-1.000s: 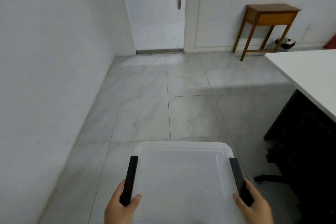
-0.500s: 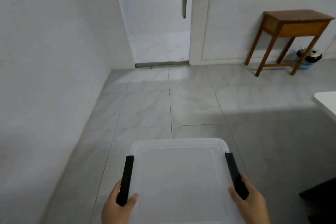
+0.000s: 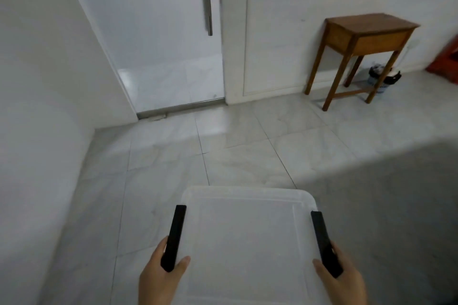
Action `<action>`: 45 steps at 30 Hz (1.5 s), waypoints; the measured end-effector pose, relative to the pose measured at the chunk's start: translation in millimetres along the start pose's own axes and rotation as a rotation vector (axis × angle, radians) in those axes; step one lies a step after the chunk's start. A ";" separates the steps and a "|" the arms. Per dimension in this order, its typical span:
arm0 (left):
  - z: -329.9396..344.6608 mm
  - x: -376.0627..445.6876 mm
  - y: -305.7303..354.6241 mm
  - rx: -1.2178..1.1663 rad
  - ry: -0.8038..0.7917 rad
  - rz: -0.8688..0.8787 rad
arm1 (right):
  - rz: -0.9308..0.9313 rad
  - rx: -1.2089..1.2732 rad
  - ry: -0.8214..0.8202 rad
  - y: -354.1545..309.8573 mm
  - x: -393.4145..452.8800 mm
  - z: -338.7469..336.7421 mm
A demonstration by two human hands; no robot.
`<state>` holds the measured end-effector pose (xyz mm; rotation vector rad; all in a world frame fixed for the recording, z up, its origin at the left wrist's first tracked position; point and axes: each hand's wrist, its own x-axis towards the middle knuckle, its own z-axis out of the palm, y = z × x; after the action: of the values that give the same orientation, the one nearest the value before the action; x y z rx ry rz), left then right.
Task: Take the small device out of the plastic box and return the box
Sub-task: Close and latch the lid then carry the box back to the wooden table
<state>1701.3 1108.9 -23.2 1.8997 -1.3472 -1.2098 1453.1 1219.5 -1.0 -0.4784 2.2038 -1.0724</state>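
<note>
I carry a translucent white plastic box (image 3: 247, 235) with its lid on, held level in front of me above the floor. A black clip handle runs along each side. My left hand (image 3: 161, 277) grips the left black handle (image 3: 174, 238), thumb resting on the lid. My right hand (image 3: 343, 280) grips the right black handle (image 3: 324, 242) the same way. The small device is not in sight; the cloudy lid hides whatever is inside.
Pale marble floor tiles (image 3: 235, 146) stretch ahead. A white wall (image 3: 37, 106) runs close on my left. Straight on stands a glass door (image 3: 158, 32) with a long metal pull. At the right wall stands a small wooden table (image 3: 364, 39), with a small bin (image 3: 381, 77) behind it.
The view has swung left and moved closer to the door; the white desk and black chair on the right have dropped out of sight. Both hands keep the same hold on the box.
</note>
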 end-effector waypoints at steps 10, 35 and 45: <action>147.9 213.1 161.1 0.166 -0.299 0.128 | 0.152 0.105 0.226 -74.7 213.8 18.3; 560.7 589.6 600.5 0.363 -0.607 0.368 | 0.306 0.279 0.597 -317.6 753.9 -53.0; 825.6 585.0 738.8 0.371 -0.717 0.432 | 0.336 0.287 0.741 -308.6 969.3 -222.1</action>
<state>696.5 360.6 -37.9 1.2854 -2.3487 -1.5450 605.8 614.6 -21.7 0.4830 2.5361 -1.4969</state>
